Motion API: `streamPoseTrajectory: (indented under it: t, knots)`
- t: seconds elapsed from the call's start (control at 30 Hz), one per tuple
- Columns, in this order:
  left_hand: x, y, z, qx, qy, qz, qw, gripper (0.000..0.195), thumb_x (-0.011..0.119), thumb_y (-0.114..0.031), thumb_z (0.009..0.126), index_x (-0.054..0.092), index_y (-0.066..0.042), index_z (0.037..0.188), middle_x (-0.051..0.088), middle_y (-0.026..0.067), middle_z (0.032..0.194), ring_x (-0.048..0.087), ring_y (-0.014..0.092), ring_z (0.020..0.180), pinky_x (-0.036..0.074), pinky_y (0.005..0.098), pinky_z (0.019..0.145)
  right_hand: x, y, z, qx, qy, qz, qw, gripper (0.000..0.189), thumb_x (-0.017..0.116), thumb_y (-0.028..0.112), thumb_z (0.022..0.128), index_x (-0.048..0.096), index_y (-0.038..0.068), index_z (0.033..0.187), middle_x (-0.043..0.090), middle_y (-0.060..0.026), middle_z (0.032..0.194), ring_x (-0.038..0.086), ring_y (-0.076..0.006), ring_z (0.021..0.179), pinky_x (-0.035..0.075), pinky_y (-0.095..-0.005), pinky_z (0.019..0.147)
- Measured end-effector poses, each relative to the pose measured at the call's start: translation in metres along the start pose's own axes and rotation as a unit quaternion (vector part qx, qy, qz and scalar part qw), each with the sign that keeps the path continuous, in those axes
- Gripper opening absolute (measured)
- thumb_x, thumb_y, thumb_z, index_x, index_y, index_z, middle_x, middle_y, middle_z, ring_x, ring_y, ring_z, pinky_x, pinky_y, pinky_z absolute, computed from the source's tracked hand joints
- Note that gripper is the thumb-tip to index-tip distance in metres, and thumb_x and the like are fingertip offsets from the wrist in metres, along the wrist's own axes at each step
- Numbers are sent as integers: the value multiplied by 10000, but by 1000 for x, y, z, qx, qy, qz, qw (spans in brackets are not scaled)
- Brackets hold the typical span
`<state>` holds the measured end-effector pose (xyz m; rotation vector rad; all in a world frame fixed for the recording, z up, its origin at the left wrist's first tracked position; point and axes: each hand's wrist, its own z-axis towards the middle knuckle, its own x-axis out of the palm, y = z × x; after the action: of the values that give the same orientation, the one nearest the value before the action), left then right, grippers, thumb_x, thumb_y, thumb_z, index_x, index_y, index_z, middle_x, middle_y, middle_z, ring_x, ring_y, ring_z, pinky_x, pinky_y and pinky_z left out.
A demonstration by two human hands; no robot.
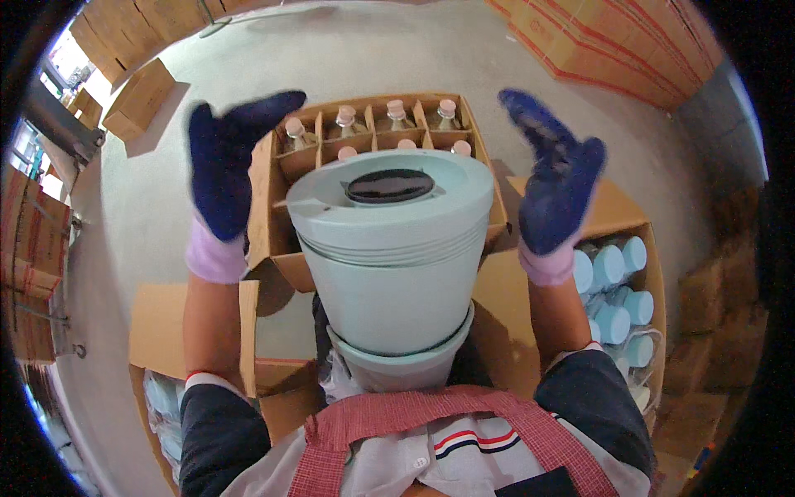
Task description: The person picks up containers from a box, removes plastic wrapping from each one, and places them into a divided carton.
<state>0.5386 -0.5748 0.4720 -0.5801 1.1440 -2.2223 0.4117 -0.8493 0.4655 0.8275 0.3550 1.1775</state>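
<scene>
Both hands wear dark blue coated work gloves with pale purple cuffs. My left hand (227,161) is raised at the left, thumb apart from the fingers, with nothing in it. My right hand (553,177) is raised at the right, also holding nothing. Between them, lower and close to my body, stands a pale green plastic bin (388,279) with a dark oval opening in its top; neither hand touches it. Just beyond it a divided cardboard box (270,230) holds several bottles with pinkish caps (395,112), partly hidden by the bin.
At my right an open carton (655,273) holds several blue-capped bottles (608,264). Another open carton (155,323) with wrapped bluish items lies at my left. A closed carton (140,102) sits on the floor; large cartons (596,46) are stacked at the upper right.
</scene>
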Motion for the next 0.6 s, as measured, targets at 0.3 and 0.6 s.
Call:
streamPoseTrajectory:
  t: [0.3,0.6]
  knots:
    - [65,32,-20,26,-26,137,990,506,323,-328,952,662,39,868,650,181,959,606,285,958,452,368,908,-12,-7,-29,27,157,107,981,349,441,222,934,646,-51,866,661,-188,907,614,-294,886,464,-351,829]
    - [63,55,-25,10,-33,-186,982,650,264,-516,977,648,-8,843,623,177,938,550,310,1070,391,415,1000,21,-3,-37,77,103,119,985,517,253,353,1017,512,51,686,586,-157,695,556,-298,735,439,-408,815]
